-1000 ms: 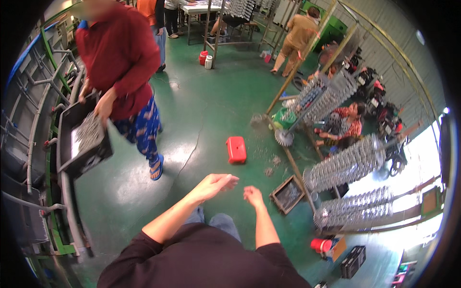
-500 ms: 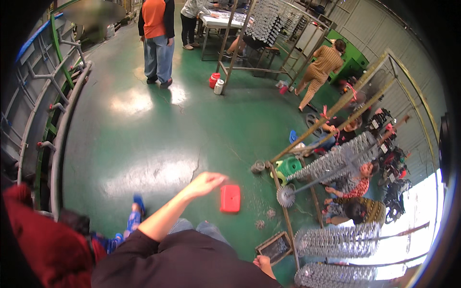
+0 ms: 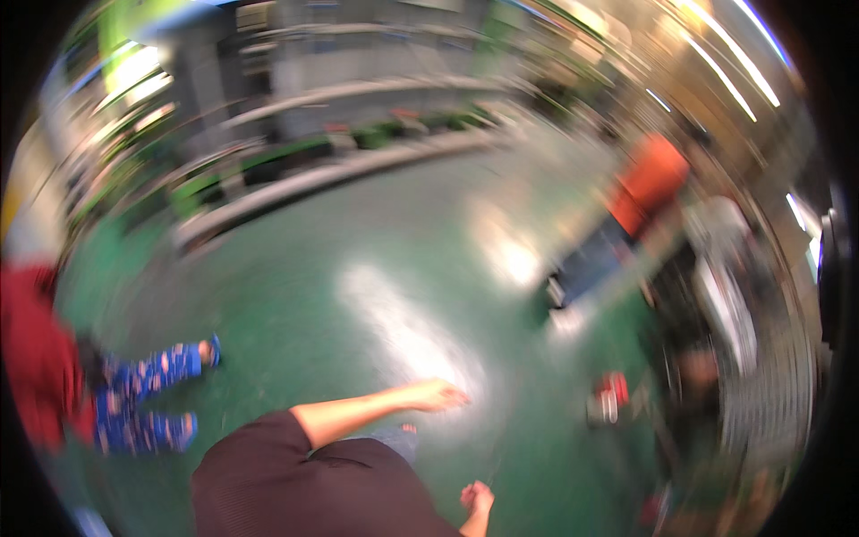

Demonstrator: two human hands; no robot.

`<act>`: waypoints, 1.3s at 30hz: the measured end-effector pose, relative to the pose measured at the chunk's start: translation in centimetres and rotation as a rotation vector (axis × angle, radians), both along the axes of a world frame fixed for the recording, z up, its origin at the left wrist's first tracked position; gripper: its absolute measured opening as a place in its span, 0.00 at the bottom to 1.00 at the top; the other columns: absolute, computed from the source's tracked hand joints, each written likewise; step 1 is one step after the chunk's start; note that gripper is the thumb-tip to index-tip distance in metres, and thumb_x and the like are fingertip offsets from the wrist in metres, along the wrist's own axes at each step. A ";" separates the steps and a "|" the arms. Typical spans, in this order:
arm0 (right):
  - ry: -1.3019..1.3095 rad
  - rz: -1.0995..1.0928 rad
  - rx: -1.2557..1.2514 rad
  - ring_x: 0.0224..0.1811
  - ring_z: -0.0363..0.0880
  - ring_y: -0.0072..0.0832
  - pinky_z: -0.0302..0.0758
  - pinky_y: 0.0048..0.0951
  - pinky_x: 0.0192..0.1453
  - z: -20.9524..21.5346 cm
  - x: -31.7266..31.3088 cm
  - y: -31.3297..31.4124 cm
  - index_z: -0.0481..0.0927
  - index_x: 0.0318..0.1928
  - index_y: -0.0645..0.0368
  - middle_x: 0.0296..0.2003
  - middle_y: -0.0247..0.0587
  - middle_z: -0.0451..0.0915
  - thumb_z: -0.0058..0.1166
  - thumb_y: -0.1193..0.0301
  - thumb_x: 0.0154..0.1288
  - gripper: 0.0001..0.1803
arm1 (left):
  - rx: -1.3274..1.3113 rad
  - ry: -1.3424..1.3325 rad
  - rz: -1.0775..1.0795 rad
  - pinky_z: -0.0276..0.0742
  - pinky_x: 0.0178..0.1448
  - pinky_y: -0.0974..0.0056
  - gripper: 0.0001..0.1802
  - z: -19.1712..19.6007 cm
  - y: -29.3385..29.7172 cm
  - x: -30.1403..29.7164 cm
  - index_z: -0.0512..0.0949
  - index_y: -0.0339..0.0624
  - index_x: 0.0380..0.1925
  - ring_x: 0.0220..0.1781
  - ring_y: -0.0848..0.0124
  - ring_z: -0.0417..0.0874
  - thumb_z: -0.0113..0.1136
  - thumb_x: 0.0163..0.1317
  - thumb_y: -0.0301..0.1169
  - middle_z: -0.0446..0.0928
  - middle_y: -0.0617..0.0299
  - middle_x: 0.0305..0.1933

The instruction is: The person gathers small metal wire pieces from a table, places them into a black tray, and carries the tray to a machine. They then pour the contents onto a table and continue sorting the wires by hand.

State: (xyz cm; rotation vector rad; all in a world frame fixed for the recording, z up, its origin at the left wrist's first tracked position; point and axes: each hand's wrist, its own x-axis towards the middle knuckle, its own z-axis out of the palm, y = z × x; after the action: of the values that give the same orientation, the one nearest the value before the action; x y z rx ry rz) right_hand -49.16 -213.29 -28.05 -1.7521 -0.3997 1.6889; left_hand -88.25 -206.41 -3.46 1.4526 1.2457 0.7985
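Observation:
The whole view is smeared by motion. My left hand (image 3: 438, 394) reaches forward over the shiny green floor (image 3: 295, 295), fingers stretched out flat, holding nothing. My right hand (image 3: 477, 497) hangs low near the bottom edge, close to my dark top; it looks empty, but blur hides how its fingers are set. Neither hand touches anything.
A person in a red top (image 3: 31, 358) and blue patterned trousers (image 3: 143, 394) stands close at the left. Another person in an orange top (image 3: 649, 183) is at the right. A small red object (image 3: 613, 389) lies on the floor beside blurred wire racks (image 3: 761, 358). Long rails (image 3: 358, 170) run along the back.
The view has swung round sharply. The person in orange went from the top of the view to the right, the red object shifted right, and my left arm stays stretched out in front.

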 end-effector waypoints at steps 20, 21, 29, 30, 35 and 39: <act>0.028 1.231 0.258 0.20 0.73 0.31 0.73 0.31 0.20 -2.5 -4.3 59.8 0.75 0.33 0.62 0.21 0.41 0.74 0.54 0.68 0.61 0.09 | -0.449 0.503 1.122 0.76 0.46 0.48 0.12 -6.3 14.0 11.7 0.81 0.46 0.33 0.41 0.52 0.81 0.54 0.60 0.40 0.81 0.52 0.33; -0.029 1.242 0.284 0.17 0.70 0.28 0.72 0.30 0.20 -2.3 -1.7 61.4 0.75 0.28 0.63 0.19 0.39 0.72 0.56 0.67 0.60 0.11 | -0.390 0.525 1.073 0.76 0.47 0.51 0.12 -6.5 17.1 13.3 0.80 0.45 0.35 0.44 0.55 0.81 0.55 0.59 0.40 0.81 0.54 0.38; -0.409 0.880 0.092 0.25 0.81 0.27 0.78 0.30 0.27 -2.1 16.1 64.0 0.80 0.40 0.58 0.27 0.40 0.83 0.50 0.69 0.61 0.10 | 0.057 0.591 0.215 0.76 0.50 0.53 0.12 -3.6 47.0 27.1 0.80 0.38 0.39 0.44 0.52 0.81 0.55 0.61 0.34 0.79 0.49 0.40; -0.374 0.791 0.015 0.26 0.82 0.28 0.79 0.30 0.27 -1.9 17.4 64.5 0.80 0.41 0.57 0.29 0.40 0.83 0.50 0.71 0.61 0.10 | 0.087 0.573 0.107 0.76 0.48 0.55 0.14 -3.4 50.1 28.9 0.80 0.38 0.42 0.43 0.55 0.81 0.55 0.62 0.35 0.80 0.52 0.41; -0.213 0.327 -0.203 0.34 0.82 0.28 0.79 0.34 0.36 -1.4 21.5 72.5 0.71 0.54 0.57 0.39 0.41 0.82 0.47 0.76 0.62 0.19 | 0.078 0.581 -0.272 0.76 0.49 0.54 0.16 -4.7 65.3 35.5 0.79 0.39 0.45 0.44 0.54 0.81 0.55 0.62 0.36 0.80 0.51 0.42; -0.079 0.062 -0.157 0.30 0.82 0.28 0.79 0.34 0.31 -1.8 23.3 84.2 0.70 0.56 0.57 0.36 0.43 0.82 0.49 0.79 0.59 0.22 | 0.038 0.708 -0.455 0.77 0.51 0.54 0.17 -6.7 78.2 38.8 0.79 0.39 0.46 0.46 0.53 0.81 0.55 0.63 0.38 0.80 0.49 0.43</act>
State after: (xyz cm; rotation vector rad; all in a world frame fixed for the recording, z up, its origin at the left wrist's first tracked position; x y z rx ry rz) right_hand -25.85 -129.14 -29.88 -1.9434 -0.3684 1.7387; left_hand -49.49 -128.25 -10.14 2.0420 1.3152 -0.0198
